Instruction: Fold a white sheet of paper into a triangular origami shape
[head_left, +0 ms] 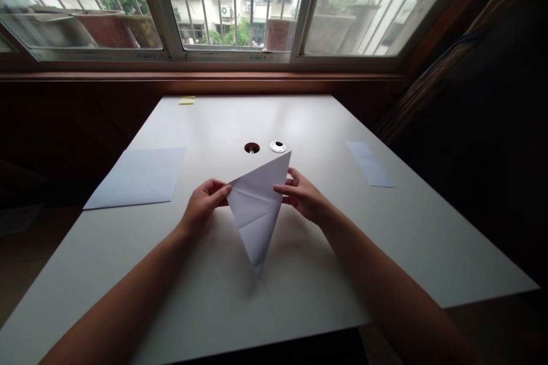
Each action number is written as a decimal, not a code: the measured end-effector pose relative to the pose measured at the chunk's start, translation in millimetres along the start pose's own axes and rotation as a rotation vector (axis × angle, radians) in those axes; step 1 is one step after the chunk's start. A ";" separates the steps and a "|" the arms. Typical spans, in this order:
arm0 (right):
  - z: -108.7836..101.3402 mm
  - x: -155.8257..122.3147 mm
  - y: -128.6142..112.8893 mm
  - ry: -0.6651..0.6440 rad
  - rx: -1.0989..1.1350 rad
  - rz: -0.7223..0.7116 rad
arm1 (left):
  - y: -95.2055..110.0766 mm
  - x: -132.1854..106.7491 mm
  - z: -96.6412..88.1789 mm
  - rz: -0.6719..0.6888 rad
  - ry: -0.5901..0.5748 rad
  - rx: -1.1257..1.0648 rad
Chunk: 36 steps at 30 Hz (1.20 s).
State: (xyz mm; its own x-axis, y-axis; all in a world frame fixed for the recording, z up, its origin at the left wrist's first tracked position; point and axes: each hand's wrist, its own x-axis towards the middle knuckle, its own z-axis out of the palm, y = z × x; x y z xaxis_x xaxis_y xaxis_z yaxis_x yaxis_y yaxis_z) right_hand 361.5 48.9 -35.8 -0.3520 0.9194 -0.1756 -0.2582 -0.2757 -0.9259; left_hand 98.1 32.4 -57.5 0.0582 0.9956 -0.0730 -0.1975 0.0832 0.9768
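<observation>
A folded sheet of white paper, shaped like a triangle with its point downward, is held up over the table. Two crease lines run across its face. My left hand pinches its left corner between thumb and fingers. On the right edge, my right hand grips the paper, thumb in front and fingers partly hidden behind. The lower tip is close to the tabletop; whether it touches, I cannot tell.
The white table carries a stack of paper at left, a paper strip at right and yellow sticky notes at the far edge. Beyond the folded paper are a round hole and a metal-rimmed ring. A barred window stands behind.
</observation>
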 end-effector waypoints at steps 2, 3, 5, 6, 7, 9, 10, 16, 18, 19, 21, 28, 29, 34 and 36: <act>2.6 -1.1 2.9 -0.095 -0.043 0.069 | -0.1 1.0 -0.1 -0.003 0.033 -0.019; 2.7 -1.0 4.4 -0.117 -0.066 0.089 | -0.4 1.4 -0.3 -0.004 0.039 -0.023; 1.0 0.0 7.2 -0.105 -0.099 0.097 | -1.3 1.8 -0.5 -0.005 0.036 -0.016; -0.5 0.9 8.3 -0.082 -0.107 0.091 | -1.8 1.9 -0.6 -0.004 0.032 -0.008; -2.1 1.9 9.2 -0.058 -0.110 0.088 | -2.4 1.9 -0.7 -0.001 0.028 0.001; -5.0 3.7 10.5 -0.018 -0.107 0.092 | -3.3 1.9 -0.8 0.001 0.025 0.019; -6.2 4.4 10.9 0.001 -0.102 0.095 | -3.5 1.8 -0.8 -0.001 0.025 0.026; -8.5 6.2 11.9 0.090 -0.071 0.037 | -1.5 1.0 -1.4 -0.035 0.011 0.041; -9.2 6.8 11.7 0.113 -0.081 0.019 | -0.7 0.8 -1.2 -0.052 0.000 0.034; -9.8 7.2 11.5 0.123 -0.088 0.012 | -0.4 0.7 -1.0 -0.061 -0.006 0.029; -11.0 8.1 11.2 0.135 -0.100 0.001 | 0.1 0.6 -0.6 -0.072 -0.012 0.015; -13.7 9.6 9.0 0.141 -0.090 -0.060 | 2.8 -1.2 0.3 -0.027 0.025 0.004; -13.7 9.5 8.5 0.145 -0.088 -0.073 | 3.6 -1.6 0.3 -0.017 0.035 0.007; -12.8 8.3 6.2 0.174 -0.088 -0.117 | 7.6 -4.3 1.4 0.030 0.061 0.011; -12.2 8.2 5.8 0.184 -0.094 -0.122 | 8.9 -5.2 1.9 0.035 0.063 0.008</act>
State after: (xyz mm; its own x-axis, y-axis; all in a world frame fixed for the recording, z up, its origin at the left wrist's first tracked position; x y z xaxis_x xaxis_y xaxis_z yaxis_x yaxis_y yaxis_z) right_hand 368.1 58.3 -46.7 -0.1516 0.9823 -0.1099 -0.2007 -0.1395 -0.9697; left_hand 97.8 27.9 -48.0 -0.0104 0.9987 -0.0507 -0.1905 0.0478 0.9805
